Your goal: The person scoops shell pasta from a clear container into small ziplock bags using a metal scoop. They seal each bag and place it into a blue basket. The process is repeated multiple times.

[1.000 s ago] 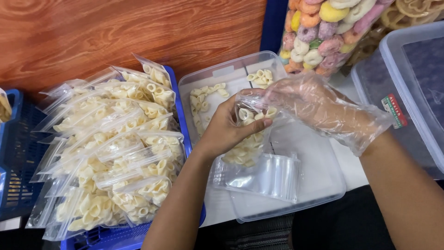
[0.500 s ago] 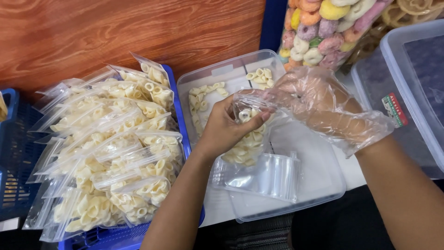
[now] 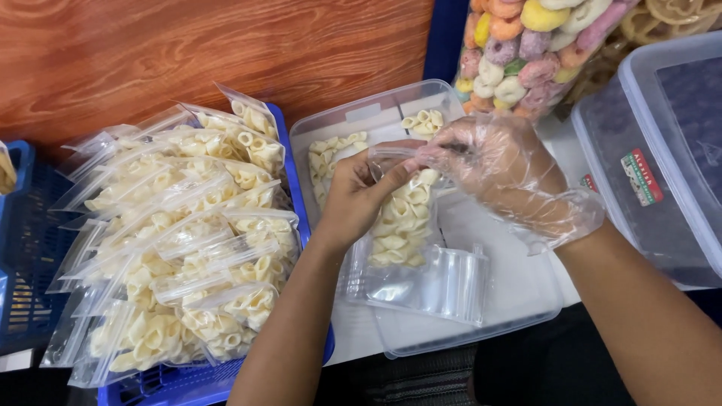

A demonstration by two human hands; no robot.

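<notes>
1. The small clear plastic zip bag (image 3: 402, 218), about two-thirds full of pale yellow shell-shaped crackers, hangs upright over the clear rectangular plastic tub (image 3: 481, 334), held by its top edge between both hands.
2. To its left, a blue plastic basket (image 3: 297, 180) is heaped with filled bags of the same crackers (image 3: 188, 248).
3. The bare left hand (image 3: 357, 199) pinches the bag's upper left edge, fingers curled closed.
4. The right hand (image 3: 500, 169), in a thin transparent glove, pinches the upper right edge.
5. Under the held bag lies a stack of empty clear zip bags (image 3: 444, 282).
</notes>
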